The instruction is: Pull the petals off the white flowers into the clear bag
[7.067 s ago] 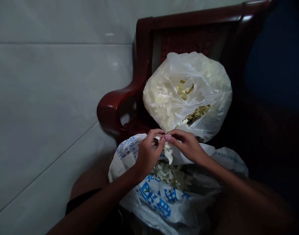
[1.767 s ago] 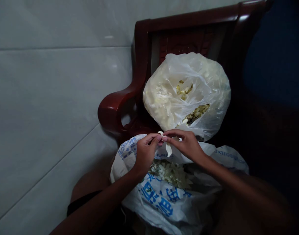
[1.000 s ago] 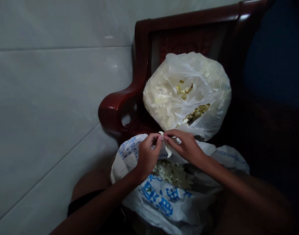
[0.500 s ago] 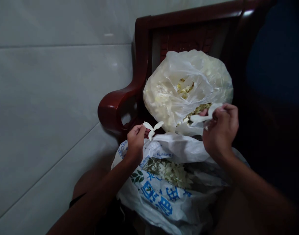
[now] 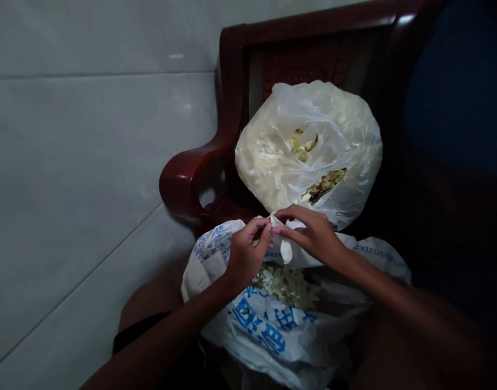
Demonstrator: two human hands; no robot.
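Observation:
My left hand (image 5: 250, 245) and my right hand (image 5: 309, 232) meet above the near bag, fingertips almost touching. Between them is a white flower (image 5: 286, 250), one long petal of it hanging down. The left thumb and fingers are pinched at its upper end, and the right thumb and forefinger close on it from the other side. Below lies an open white sack (image 5: 256, 325) with blue print, holding a heap of white flowers (image 5: 291, 287). Just beyond my fingers sits a translucent plastic bag (image 5: 341, 130); yellowish-brown pieces (image 5: 327, 183) show through its openings.
A dark red wooden bench (image 5: 183, 176) with a curled armrest carries the plastic bag. On the left is a pale tiled wall (image 5: 89, 162). The right side is very dark, with a dark blue surface (image 5: 459, 97) at the upper right.
My right hand has come from the plastic bag's opening, leftward and down, to my left hand. The left hand has moved slightly right and down. Both hands are now on one flower.

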